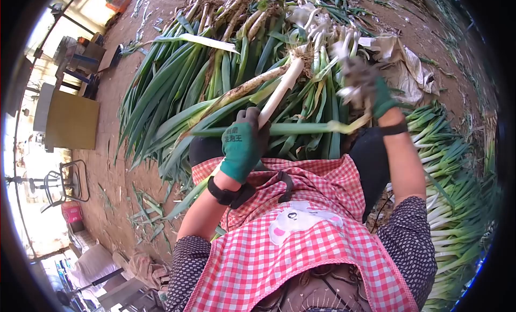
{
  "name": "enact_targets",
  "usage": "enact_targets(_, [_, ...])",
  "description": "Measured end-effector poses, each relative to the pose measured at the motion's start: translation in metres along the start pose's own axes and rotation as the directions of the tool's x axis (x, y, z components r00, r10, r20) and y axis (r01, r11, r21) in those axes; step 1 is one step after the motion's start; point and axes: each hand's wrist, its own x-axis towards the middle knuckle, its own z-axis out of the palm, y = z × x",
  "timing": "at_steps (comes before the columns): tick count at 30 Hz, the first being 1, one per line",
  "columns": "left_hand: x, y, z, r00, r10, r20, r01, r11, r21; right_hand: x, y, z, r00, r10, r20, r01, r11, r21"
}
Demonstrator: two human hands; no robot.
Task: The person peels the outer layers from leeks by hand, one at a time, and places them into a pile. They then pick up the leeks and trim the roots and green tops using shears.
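My left hand (244,143), in a green glove with a dark palm, is wrapped round the white stalk of a leek (284,89). The leek's roots point up and away, and its green leaves trail down past my left wrist. To the right, my right hand (368,86), gloved too, is smeared by motion; its fingers cannot be made out. Near its wrist a yellowish leaf (352,124) stretches toward the left hand. Under and beyond both hands lies a large heap of leeks (177,92) with brown, soil-covered outer layers and roots.
Whiter leeks (451,204) lie in a long row at the right. A pale crumpled sack (403,59) rests behind my right hand. Leaf scraps (148,212) litter the brown ground at the left, near a metal-framed chair (67,183) and a yellowish box (72,118).
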Motion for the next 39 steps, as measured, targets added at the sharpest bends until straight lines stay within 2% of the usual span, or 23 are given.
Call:
enact_targets(1, [0.001,0.003,0.002,1.0,-0.018,-0.005,0.018,1.0,0.017,-0.008,-0.019,0.039,0.922,0.378,0.085,-0.37,0.791,0.487])
enact_targets(3, [0.0,0.003,0.012,0.999,0.031,-0.042,-0.028,0.997,0.077,-0.006,0.018,0.068,0.934,0.268,0.238,-0.337,0.88,0.333])
enact_targets(5, [-0.004,0.007,0.018,0.996,0.069,-0.056,-0.063,0.993,0.098,-0.005,-0.006,0.103,0.914,0.36,0.185,-0.403,0.855,0.327])
enact_targets(6, [-0.008,0.01,0.017,0.993,0.119,-0.019,-0.116,0.987,0.11,-0.008,-0.002,0.104,0.954,0.183,0.237,-0.221,0.965,0.142])
enact_targets(7, [-0.01,0.011,0.017,0.994,0.111,0.002,-0.111,0.994,0.021,-0.01,0.002,0.105,0.96,0.0,0.281,0.006,1.0,-0.021])
enact_targets(9, [-0.012,0.013,0.019,0.993,0.104,0.047,-0.095,0.983,-0.158,-0.01,-0.016,0.113,0.912,0.359,0.196,-0.381,0.92,0.088])
enact_targets(11, [0.0,-0.013,0.023,0.96,0.17,0.223,0.01,0.775,-0.631,-0.01,0.007,0.107,0.933,0.263,0.244,-0.315,0.927,0.205])
enact_targets(12, [0.006,-0.016,0.013,0.893,0.149,0.424,0.237,0.646,-0.726,-0.011,0.008,0.107,0.94,0.212,0.267,-0.283,0.923,0.262])
enact_targets(13, [0.009,-0.015,0.002,0.78,0.17,0.603,0.466,0.487,-0.739,-0.012,0.007,0.107,0.931,0.26,0.255,-0.318,0.922,0.222])
enact_targets(14, [0.009,-0.012,-0.004,0.771,0.197,0.606,0.483,0.439,-0.757,-0.014,-0.006,0.108,0.922,0.305,0.239,-0.351,0.919,0.181])
enact_targets(16, [0.004,-0.006,-0.001,0.817,0.113,0.566,0.474,0.427,-0.77,-0.018,-0.026,0.106,0.894,0.391,0.217,-0.418,0.903,0.096])
enact_targets(19, [0.002,0.002,0.002,0.856,0.05,0.515,0.459,0.386,-0.8,-0.017,-0.005,0.105,0.867,0.459,0.193,-0.483,0.87,0.101])
enact_targets(20, [0.001,0.003,0.002,0.865,0.037,0.5,0.454,0.367,-0.812,-0.017,-0.005,0.108,0.879,0.43,0.206,-0.472,0.847,0.245])
enact_targets(23, [0.002,0.0,0.004,0.889,0.022,0.456,0.403,0.433,-0.806,-0.019,-0.012,0.105,0.874,0.371,0.314,-0.484,0.724,0.492])
enact_targets(24, [0.003,0.0,0.002,0.908,-0.012,0.418,0.361,0.528,-0.769,-0.016,-0.002,0.105,0.883,0.322,0.342,-0.468,0.659,0.589])
enact_targets(26, [0.003,0.003,-0.004,0.941,-0.063,0.332,0.279,0.7,-0.657,-0.021,-0.004,0.102,0.96,0.27,0.068,-0.234,0.652,0.722])
enact_targets(28, [0.0,0.002,-0.008,0.944,-0.16,0.29,0.31,0.732,-0.607,-0.021,-0.005,0.091,0.961,0.219,-0.17,-0.016,0.655,0.755])
enact_targets(30, [-0.004,-0.013,-0.003,0.945,-0.205,0.254,0.31,0.807,-0.503,-0.011,-0.004,0.046,0.919,0.167,-0.358,0.156,0.677,0.719])
enact_targets(33, [-0.016,-0.046,0.015,0.961,-0.094,0.261,0.221,0.828,-0.515,0.003,0.007,-0.029,0.874,0.155,-0.461,0.214,0.729,0.65])
enact_targets(34, [-0.022,-0.045,0.008,0.908,-0.092,0.408,0.332,0.753,-0.568,-0.009,0.009,-0.045,0.928,0.204,-0.313,0.04,0.778,0.627])
enact_targets(36, [-0.029,-0.051,0.0,0.868,-0.096,0.488,0.425,0.653,-0.627,-0.028,-0.005,-0.052,0.963,0.261,-0.066,-0.194,0.842,0.503])
enact_targets(38, [-0.037,-0.059,-0.002,0.844,-0.091,0.529,0.485,0.553,-0.677,-0.06,-0.019,-0.037,0.892,0.387,0.233,-0.45,0.81,0.376])
enact_targets(39, [-0.04,-0.064,-0.002,0.845,-0.089,0.528,0.494,0.509,-0.705,-0.077,-0.025,-0.027,0.796,0.484,0.362,-0.59,0.753,0.29])
